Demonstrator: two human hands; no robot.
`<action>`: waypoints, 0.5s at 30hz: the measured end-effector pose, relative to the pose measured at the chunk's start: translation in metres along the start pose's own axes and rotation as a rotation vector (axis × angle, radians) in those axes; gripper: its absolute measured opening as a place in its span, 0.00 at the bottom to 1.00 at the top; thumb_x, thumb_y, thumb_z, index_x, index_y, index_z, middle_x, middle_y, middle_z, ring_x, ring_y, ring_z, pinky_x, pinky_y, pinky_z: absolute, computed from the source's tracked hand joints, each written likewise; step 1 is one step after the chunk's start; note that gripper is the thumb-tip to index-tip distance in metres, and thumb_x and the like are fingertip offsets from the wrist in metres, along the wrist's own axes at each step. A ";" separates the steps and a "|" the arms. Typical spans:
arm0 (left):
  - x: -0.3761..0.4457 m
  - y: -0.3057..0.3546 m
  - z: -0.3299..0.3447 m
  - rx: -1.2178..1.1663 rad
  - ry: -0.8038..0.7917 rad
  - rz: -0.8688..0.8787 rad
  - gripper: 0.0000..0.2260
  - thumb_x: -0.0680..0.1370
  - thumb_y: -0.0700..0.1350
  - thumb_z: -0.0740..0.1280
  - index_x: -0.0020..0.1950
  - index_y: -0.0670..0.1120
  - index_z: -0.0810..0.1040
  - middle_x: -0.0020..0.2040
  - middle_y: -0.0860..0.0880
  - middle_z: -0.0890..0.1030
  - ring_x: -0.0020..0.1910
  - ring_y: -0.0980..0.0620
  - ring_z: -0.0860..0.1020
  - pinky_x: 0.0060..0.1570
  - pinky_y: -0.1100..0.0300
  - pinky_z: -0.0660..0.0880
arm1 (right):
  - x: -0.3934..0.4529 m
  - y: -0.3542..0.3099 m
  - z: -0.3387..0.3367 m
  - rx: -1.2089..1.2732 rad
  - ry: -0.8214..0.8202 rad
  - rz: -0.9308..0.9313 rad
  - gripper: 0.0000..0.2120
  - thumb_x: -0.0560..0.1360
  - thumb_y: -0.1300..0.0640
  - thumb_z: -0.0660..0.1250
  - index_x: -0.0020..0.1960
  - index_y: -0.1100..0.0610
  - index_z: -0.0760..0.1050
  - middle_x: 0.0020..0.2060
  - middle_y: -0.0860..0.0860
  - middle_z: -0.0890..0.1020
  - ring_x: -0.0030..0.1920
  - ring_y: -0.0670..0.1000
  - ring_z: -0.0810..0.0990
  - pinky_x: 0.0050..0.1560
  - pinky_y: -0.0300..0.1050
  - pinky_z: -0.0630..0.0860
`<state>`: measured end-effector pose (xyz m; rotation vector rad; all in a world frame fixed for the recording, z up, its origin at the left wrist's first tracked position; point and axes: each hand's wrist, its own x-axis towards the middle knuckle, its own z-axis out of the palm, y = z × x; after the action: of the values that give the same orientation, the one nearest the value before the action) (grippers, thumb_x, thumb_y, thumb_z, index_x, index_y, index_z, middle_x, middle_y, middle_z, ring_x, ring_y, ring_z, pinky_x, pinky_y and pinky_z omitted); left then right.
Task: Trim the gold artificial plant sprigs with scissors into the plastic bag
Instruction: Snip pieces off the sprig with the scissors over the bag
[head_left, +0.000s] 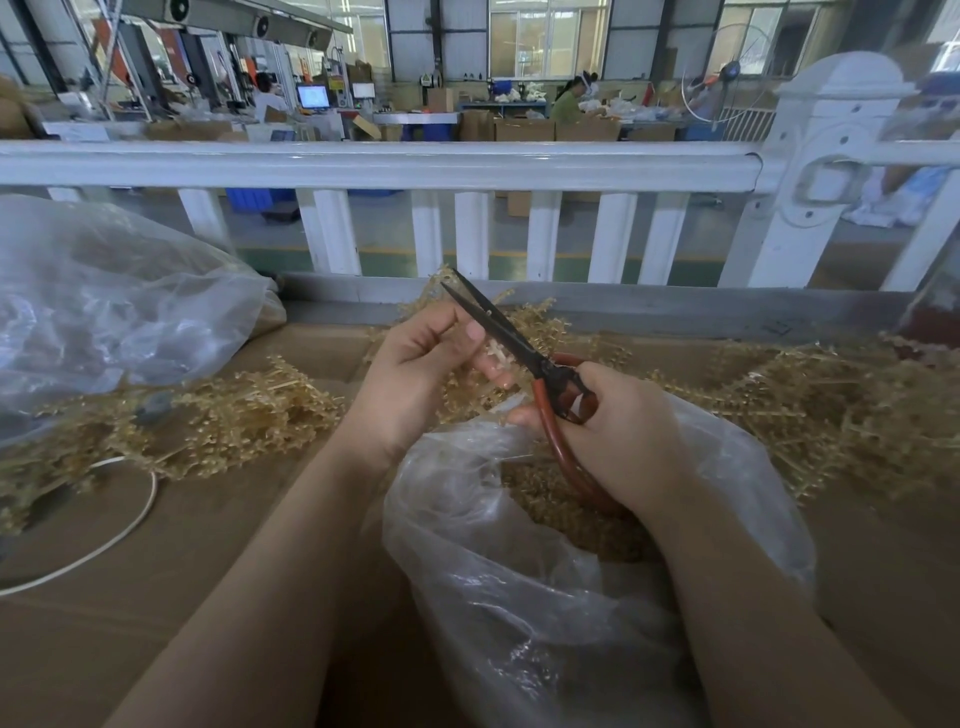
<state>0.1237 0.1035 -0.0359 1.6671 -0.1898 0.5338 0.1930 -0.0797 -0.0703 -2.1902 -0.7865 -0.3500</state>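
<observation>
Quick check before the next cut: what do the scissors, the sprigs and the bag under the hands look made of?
Scissors: dark, matte blades, probably steel; glossy red-brown handle loops, coated or plastic. Sprigs: pale gold, stiff, slightly translucent, likely moulded plastic. Bag: thin clear plastic film, crinkled and shiny, gold pieces showing through.

Sprigs (234, 415) lie left and right of the bag (545, 597); railing (363, 166) behind

glossy clear plastic bag (545, 597)
</observation>
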 end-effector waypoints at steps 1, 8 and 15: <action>0.000 0.000 0.000 0.022 0.013 -0.011 0.07 0.83 0.40 0.61 0.49 0.41 0.79 0.35 0.50 0.81 0.36 0.56 0.79 0.37 0.65 0.73 | 0.000 0.000 0.000 -0.008 -0.001 -0.005 0.25 0.60 0.19 0.60 0.37 0.39 0.68 0.29 0.38 0.77 0.32 0.38 0.75 0.32 0.35 0.69; 0.000 0.001 -0.002 0.133 0.038 -0.021 0.09 0.82 0.41 0.63 0.48 0.49 0.81 0.37 0.45 0.83 0.40 0.43 0.79 0.44 0.52 0.72 | 0.001 0.000 -0.001 -0.095 -0.006 -0.015 0.23 0.64 0.22 0.66 0.44 0.40 0.71 0.33 0.36 0.77 0.35 0.36 0.75 0.33 0.31 0.68; 0.001 0.000 -0.003 0.135 0.026 -0.020 0.08 0.83 0.41 0.62 0.52 0.43 0.81 0.37 0.45 0.82 0.38 0.49 0.78 0.40 0.61 0.72 | 0.000 -0.004 -0.001 -0.024 0.002 -0.005 0.30 0.60 0.19 0.60 0.42 0.44 0.75 0.33 0.37 0.78 0.34 0.38 0.76 0.33 0.30 0.68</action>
<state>0.1241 0.1068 -0.0353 1.7908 -0.1199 0.5633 0.1905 -0.0784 -0.0671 -2.2103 -0.7910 -0.3654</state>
